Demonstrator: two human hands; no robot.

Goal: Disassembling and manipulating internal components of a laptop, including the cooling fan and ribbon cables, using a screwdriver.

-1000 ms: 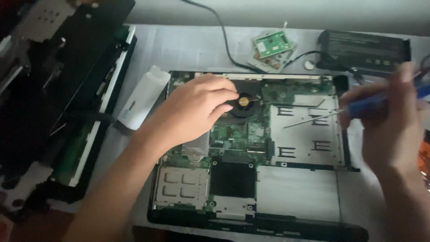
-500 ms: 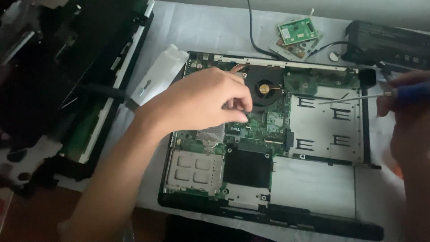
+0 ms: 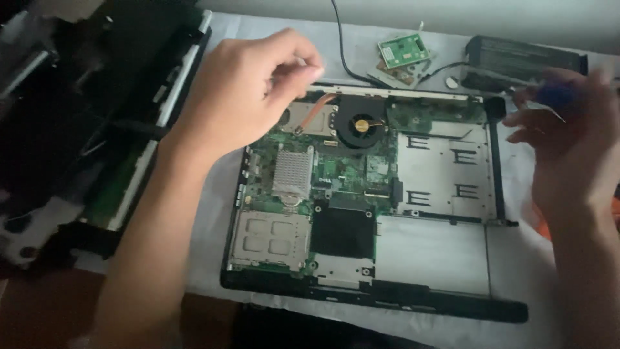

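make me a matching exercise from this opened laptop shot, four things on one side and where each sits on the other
Things:
1. round black fan
2. silver finned heatsink
3. small green circuit board
4. blue-handled screwdriver

Places:
A. on the table beyond the laptop's far edge, beside a black cable
B. in the right hand, off the laptop's right side
C. near the far edge of the open chassis, next to a copper pipe
D. on the motherboard, below the raised left hand

Pairs: 1-C, 2-D, 3-A, 4-B
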